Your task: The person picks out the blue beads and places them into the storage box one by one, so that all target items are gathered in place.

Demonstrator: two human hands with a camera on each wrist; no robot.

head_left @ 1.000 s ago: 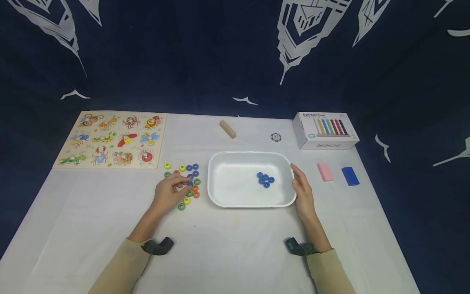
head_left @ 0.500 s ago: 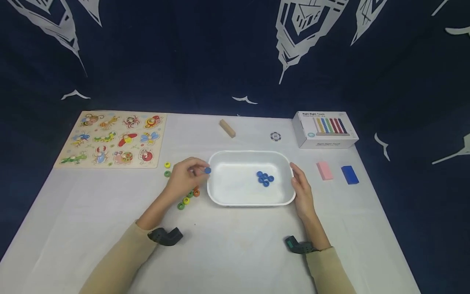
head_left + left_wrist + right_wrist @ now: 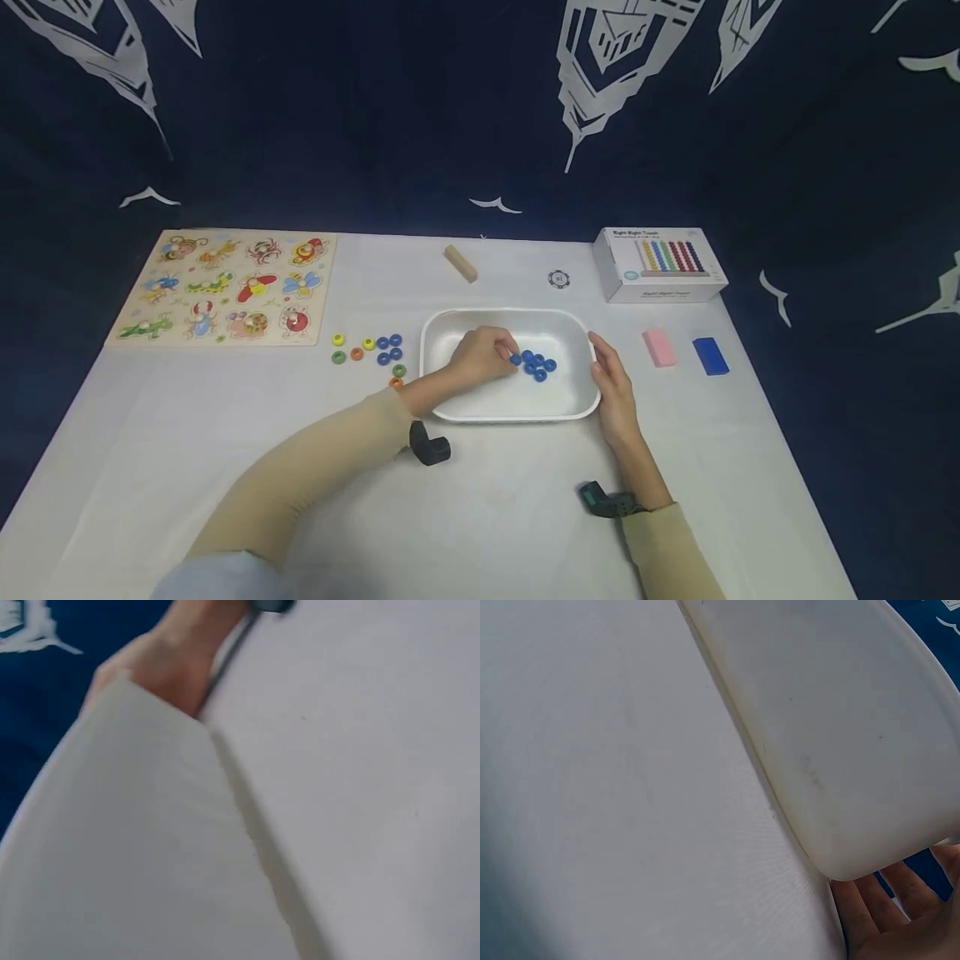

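Observation:
Inside the white tray [image 3: 510, 414], my left hand [image 3: 480, 358] pinches a blue bead [image 3: 515, 360] between thumb and fingertips. The bead is just left of a small cluster of blue beads [image 3: 540, 375] on the tray floor. My right hand [image 3: 617, 396] rests against the tray's right end with fingers extended. In the right wrist view, the fingers [image 3: 862, 907] lie along the end of the tray [image 3: 840, 750]. The left wrist view shows the tray wall [image 3: 150, 825] and the right hand [image 3: 165, 667] behind it; the left hand's fingers are out of that view.
Left of the tray lie loose blue beads [image 3: 384, 358], yellow beads [image 3: 369, 343], green beads [image 3: 339, 357] and orange beads [image 3: 357, 353]. Behind are an insect puzzle board [image 3: 225, 287], wooden stick [image 3: 461, 263], round chip [image 3: 558, 279] and box [image 3: 660, 267]. Pink [image 3: 659, 347] and blue blocks [image 3: 710, 356] lie right.
My left hand picked up a blue bead from the loose beads and carried it right, over the tray's left rim, to the cluster inside. The right hand has stayed at the tray's end.

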